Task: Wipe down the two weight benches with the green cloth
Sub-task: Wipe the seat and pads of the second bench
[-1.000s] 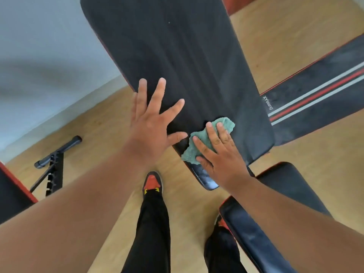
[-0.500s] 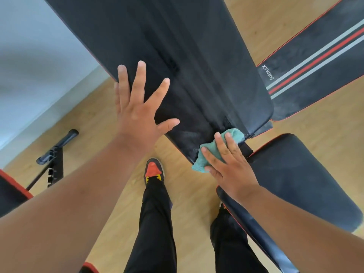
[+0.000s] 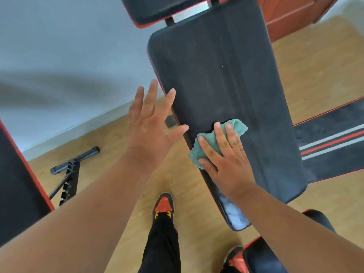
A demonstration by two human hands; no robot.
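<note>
meanwhile, right hand (image 3: pixel 226 154) presses the green cloth (image 3: pixel 212 142), fingers flat, at the bench pad (image 3: pixel 226 75)'s seven-o'clock edge; left hand (image 3: pixel 151 123) hovers at nine o'clock, fingers spread, holding nothing.

A crumpled green cloth (image 3: pixel 217 140) lies pressed at the left edge of the black padded bench (image 3: pixel 226 85).

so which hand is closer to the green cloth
Right. The right hand presses flat on the green cloth on the bench pad; the left hand is open beside the pad's left edge.
</note>
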